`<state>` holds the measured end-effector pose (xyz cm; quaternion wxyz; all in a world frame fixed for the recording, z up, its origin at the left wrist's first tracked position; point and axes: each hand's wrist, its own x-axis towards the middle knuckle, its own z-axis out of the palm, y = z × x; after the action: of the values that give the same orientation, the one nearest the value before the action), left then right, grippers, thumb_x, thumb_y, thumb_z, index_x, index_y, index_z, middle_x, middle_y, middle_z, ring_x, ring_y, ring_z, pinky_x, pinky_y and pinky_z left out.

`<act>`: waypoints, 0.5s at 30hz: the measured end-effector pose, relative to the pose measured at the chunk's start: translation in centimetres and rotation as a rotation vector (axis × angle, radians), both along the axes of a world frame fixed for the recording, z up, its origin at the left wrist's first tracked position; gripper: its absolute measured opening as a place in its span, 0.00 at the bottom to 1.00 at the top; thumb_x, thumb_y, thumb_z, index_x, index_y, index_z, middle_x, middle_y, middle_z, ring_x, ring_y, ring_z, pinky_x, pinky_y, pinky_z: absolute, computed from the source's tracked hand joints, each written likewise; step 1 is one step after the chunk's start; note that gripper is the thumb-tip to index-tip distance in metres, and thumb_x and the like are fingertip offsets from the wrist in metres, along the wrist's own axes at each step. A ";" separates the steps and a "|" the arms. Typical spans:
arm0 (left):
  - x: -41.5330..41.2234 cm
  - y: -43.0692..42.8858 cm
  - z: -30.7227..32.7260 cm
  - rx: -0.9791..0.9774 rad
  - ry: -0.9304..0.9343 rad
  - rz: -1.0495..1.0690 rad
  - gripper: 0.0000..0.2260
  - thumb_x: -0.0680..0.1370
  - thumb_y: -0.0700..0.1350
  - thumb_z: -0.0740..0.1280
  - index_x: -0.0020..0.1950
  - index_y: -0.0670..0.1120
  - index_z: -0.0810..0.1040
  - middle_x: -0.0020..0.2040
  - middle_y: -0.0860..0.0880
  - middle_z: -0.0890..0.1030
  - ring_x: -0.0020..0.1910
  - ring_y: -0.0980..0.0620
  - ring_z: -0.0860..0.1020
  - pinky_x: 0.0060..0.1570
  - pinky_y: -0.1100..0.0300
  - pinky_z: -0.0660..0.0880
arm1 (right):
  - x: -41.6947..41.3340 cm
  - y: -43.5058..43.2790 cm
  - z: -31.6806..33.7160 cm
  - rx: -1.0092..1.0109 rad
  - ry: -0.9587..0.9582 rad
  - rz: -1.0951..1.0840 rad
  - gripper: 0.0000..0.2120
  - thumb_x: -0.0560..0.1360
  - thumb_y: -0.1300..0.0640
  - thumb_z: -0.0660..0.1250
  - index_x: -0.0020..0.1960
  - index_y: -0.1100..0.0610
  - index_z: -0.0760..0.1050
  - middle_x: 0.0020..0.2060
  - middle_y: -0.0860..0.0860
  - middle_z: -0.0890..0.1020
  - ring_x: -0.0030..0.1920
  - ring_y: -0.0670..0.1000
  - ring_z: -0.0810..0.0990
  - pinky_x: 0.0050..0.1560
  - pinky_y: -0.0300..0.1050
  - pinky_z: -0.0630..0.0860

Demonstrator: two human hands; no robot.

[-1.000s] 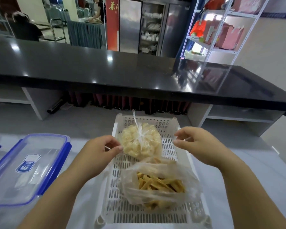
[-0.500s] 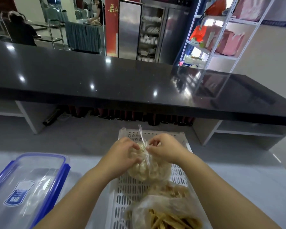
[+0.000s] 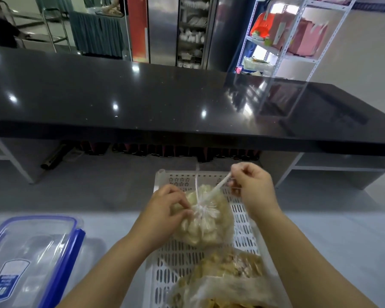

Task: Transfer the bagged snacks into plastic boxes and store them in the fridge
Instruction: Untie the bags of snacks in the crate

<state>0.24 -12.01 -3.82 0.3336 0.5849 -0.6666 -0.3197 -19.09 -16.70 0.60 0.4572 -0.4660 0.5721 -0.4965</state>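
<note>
A tied clear bag of pale snacks [image 3: 203, 227] lies in the white slotted basket [image 3: 178, 263]. My left hand [image 3: 167, 207] pinches the bag at its knot. My right hand [image 3: 252, 187] pinches one twisted end of the bag's tie and holds it stretched up to the right. A second bag with yellow-brown strips [image 3: 225, 281] lies nearer me in the same basket. A clear plastic box with a blue-clipped lid [image 3: 31, 258] stands on the grey table at the lower left.
A long black counter [image 3: 165, 103] runs across just beyond the table, with a shelf space under it. Behind it stand a steel cabinet [image 3: 182, 30] and a white metal rack with red bags [image 3: 298, 34].
Both hands closed in on the pale-snack bag's knot. My right hand then drew one tie end out up and to the right. The view dipped and moved closer.
</note>
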 end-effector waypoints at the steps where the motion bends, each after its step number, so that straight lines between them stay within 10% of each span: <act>1: 0.0 0.0 0.1 0.004 0.010 -0.001 0.03 0.73 0.47 0.71 0.40 0.52 0.80 0.50 0.61 0.73 0.56 0.63 0.71 0.52 0.70 0.65 | -0.2 -0.1 0.5 -0.022 -0.048 -0.045 0.08 0.77 0.61 0.65 0.40 0.60 0.78 0.28 0.50 0.77 0.31 0.48 0.76 0.38 0.43 0.78; 8: -0.1 0.5 0.7 0.003 -0.018 -0.016 0.03 0.73 0.52 0.70 0.44 0.56 0.78 0.51 0.62 0.72 0.57 0.61 0.67 0.51 0.71 0.63 | -1.1 1.0 1.8 -0.028 -0.215 0.185 0.15 0.79 0.52 0.59 0.47 0.60 0.80 0.40 0.54 0.85 0.33 0.50 0.81 0.32 0.42 0.79; 15: -1.1 0.3 1.0 -0.013 -0.072 0.025 0.05 0.68 0.53 0.75 0.39 0.56 0.80 0.50 0.62 0.70 0.55 0.62 0.60 0.50 0.75 0.60 | -1.5 2.4 -0.2 0.030 0.368 0.306 0.03 0.70 0.60 0.73 0.42 0.53 0.81 0.38 0.48 0.83 0.36 0.44 0.78 0.38 0.34 0.76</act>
<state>-0.86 -11.74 -2.87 0.3172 0.6021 -0.6729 -0.2899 -20.55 -14.30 0.36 0.4222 -0.6228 0.5759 -0.3196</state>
